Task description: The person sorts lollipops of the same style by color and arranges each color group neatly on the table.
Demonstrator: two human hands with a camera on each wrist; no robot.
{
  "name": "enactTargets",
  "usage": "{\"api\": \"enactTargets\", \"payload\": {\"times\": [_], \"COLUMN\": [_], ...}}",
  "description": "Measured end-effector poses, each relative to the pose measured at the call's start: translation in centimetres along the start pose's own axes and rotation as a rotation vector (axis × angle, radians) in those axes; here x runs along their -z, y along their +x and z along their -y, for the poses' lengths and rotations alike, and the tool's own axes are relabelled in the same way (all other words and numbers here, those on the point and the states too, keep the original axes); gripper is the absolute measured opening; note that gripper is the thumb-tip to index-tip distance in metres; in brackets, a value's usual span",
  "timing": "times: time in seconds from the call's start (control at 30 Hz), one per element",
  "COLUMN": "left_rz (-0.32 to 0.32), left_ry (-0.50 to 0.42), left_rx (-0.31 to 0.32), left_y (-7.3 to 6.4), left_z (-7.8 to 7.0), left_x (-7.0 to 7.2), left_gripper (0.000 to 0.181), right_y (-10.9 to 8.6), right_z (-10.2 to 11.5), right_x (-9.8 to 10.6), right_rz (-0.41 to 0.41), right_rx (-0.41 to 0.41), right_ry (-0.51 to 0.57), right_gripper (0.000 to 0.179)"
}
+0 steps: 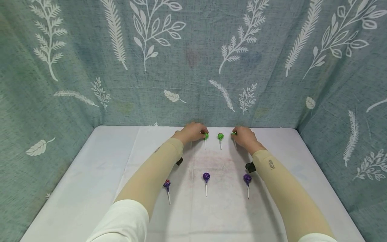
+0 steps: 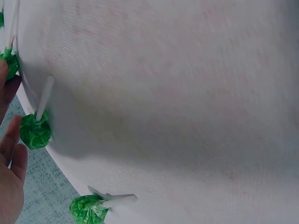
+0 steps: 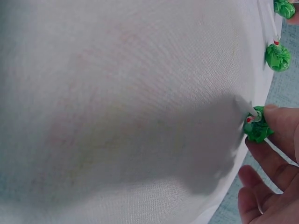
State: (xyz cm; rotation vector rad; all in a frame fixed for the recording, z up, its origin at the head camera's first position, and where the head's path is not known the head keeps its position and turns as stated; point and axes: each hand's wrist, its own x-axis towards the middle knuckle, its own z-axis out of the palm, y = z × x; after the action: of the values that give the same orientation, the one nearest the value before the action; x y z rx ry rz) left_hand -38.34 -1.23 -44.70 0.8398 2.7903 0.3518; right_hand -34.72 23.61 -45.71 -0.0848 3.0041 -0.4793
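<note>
Green-wrapped lollipops with white sticks line the table's far edge. My left hand [image 1: 192, 131] pinches the ball of one green lollipop [image 1: 206, 136] between its fingertips. In the left wrist view its other fingers hang beside another green lollipop [image 2: 35, 131], and one more [image 2: 88, 209] lies beyond it. My right hand [image 1: 245, 137] pinches the green lollipop [image 3: 258, 125] at the right end of the row, thumb and index finger on the wrapper, the other fingers loosely bent. Between the two hands lies an untouched green lollipop [image 1: 220, 136], its stick pointing toward me.
Nearer to me lie three purple-wrapped lollipops: one at left [image 1: 167, 184] beside my left forearm, one in the middle [image 1: 206, 176], one at right [image 1: 247, 178] near my right forearm. A leaf-patterned curtain [image 1: 193, 94] hangs behind the white-covered table [image 1: 223, 215].
</note>
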Motion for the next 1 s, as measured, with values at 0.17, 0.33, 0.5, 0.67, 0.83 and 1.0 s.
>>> {"api": "enactTargets", "payload": {"times": [0.17,0.33,0.5,0.67,0.83,1.0], "left_rz": [-0.003,0.008,0.018,-0.002,-0.023,-0.066], "left_ry": [-0.008,-0.038,-0.073,-0.072,-0.071,-0.097], "left_rx": [-0.002,-0.014,-0.015,-0.024,-0.043,-0.085], "left_y": [-0.4,-0.8,-1.3,-2.3,-3.5,-4.8], "left_z": [-0.2,-0.1,0.2,0.5,0.6,0.9], "left_x": [0.2,0.3,0.3,1.0,1.7,1.8], "left_gripper": [0.029,0.035,0.038,0.041,0.041,0.039], "right_y": [-0.3,-0.6,-1.3,-2.5,-3.7,-4.9], "right_z": [0.1,0.3,0.8,1.9,3.1,4.4], "right_x": [0.1,0.3,0.6,1.2,1.7,1.4], "right_rz": [-0.002,0.003,0.013,-0.016,-0.022,-0.041], "right_rx": [-0.004,0.012,0.049,0.131,0.19,0.245], "right_ry": [0.009,0.013,0.03,0.055,0.09,0.112], "right_gripper": [0.038,0.043,0.045,0.047,0.046,0.045]}}
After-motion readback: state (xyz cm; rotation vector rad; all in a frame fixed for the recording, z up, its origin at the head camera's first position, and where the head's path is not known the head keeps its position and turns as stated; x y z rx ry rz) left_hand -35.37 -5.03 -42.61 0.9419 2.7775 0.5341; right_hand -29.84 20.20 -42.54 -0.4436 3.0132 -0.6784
